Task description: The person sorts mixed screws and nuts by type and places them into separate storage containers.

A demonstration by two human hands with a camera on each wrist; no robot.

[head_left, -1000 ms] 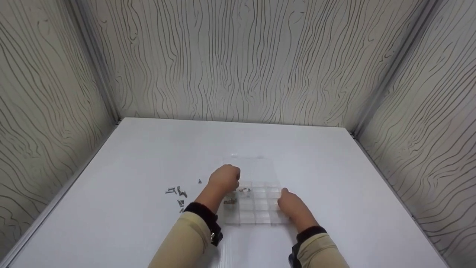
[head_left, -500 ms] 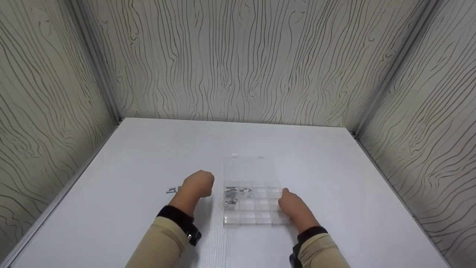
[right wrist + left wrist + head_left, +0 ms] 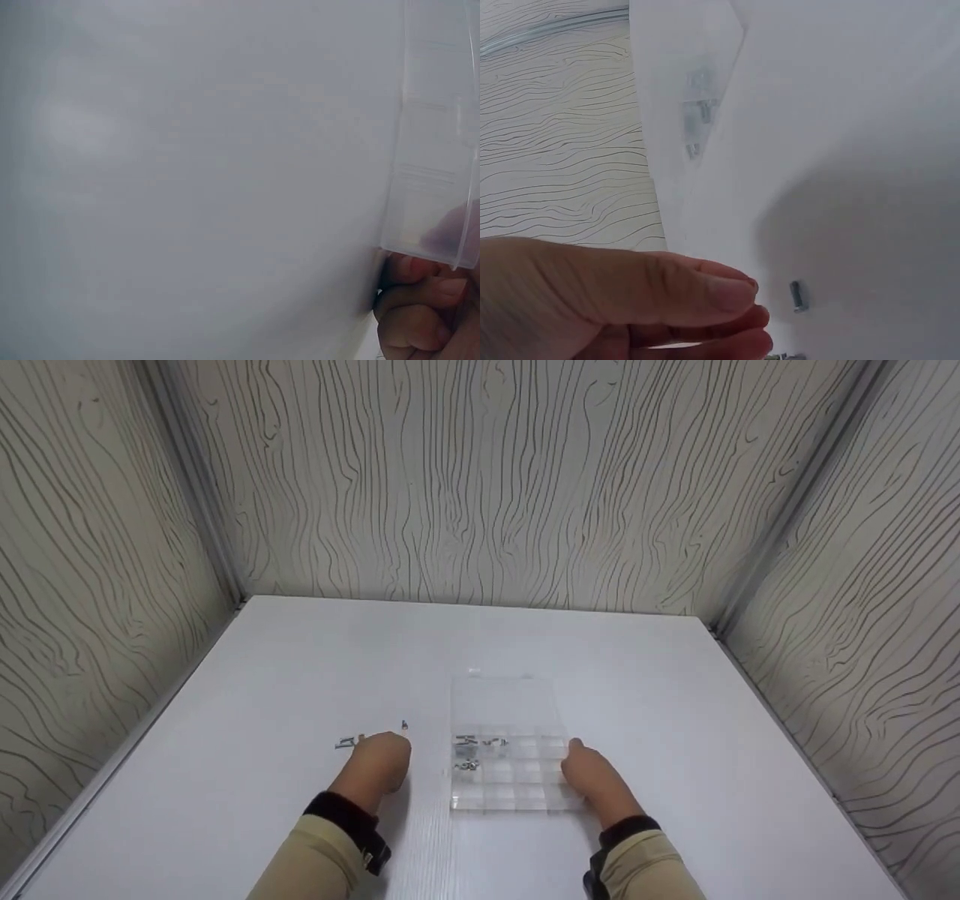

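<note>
A clear plastic compartment box (image 3: pixel 517 797) lies on the white table with its lid folded back. My right hand (image 3: pixel 596 780) grips its right edge; in the right wrist view the fingers (image 3: pixel 412 326) curl beneath the box corner. Small metal screws (image 3: pixel 466 741) and other small metal pieces (image 3: pixel 467 766) sit in its left compartments. To the left of the box, my left hand (image 3: pixel 382 761) is low over the table among loose screws (image 3: pixel 345 742). In the left wrist view its thumb and fingers are loosely bent, nothing visible between them, near a single screw (image 3: pixel 798 295).
Wood-grain panels (image 3: pixel 480 480) enclose the table (image 3: pixel 637 675) at the back and both sides. A lone screw (image 3: pixel 404 725) lies between my left hand and the box. Some loose screws are hidden by that hand.
My left hand has moved left from over the box's upper left compartments to the loose screws. Screws in the upper left compartment are now uncovered. The right hand keeps its hold.
</note>
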